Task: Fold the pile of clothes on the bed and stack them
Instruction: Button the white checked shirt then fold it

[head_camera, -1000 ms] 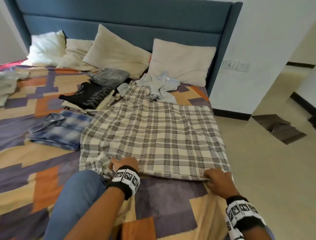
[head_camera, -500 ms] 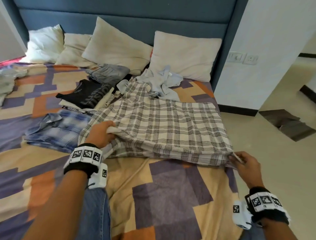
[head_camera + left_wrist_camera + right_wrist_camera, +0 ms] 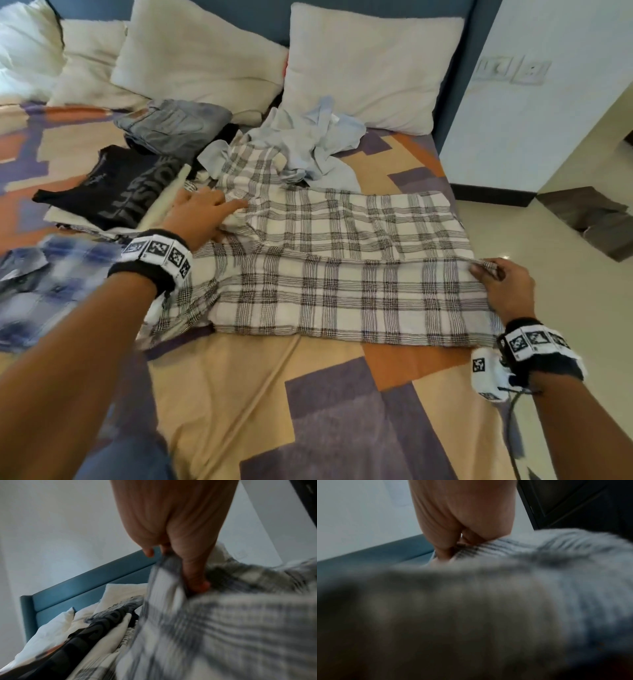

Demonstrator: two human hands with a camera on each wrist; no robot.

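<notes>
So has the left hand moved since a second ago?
Yes. The left hand carried the plaid shirt's near hem away from the person, toward the pillows, beside the black t-shirt.

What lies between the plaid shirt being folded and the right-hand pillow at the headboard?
In the head view, a crumpled light blue shirt lies between the plaid shirt and the pillow, overlapping the plaid shirt's far end.

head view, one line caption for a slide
Both hands, left hand and right hand, fold a plaid shirt on the bed.

4 pillows [image 3: 370, 68], 6 garments [image 3: 342, 267], 2 hands [image 3: 202, 216].
</notes>
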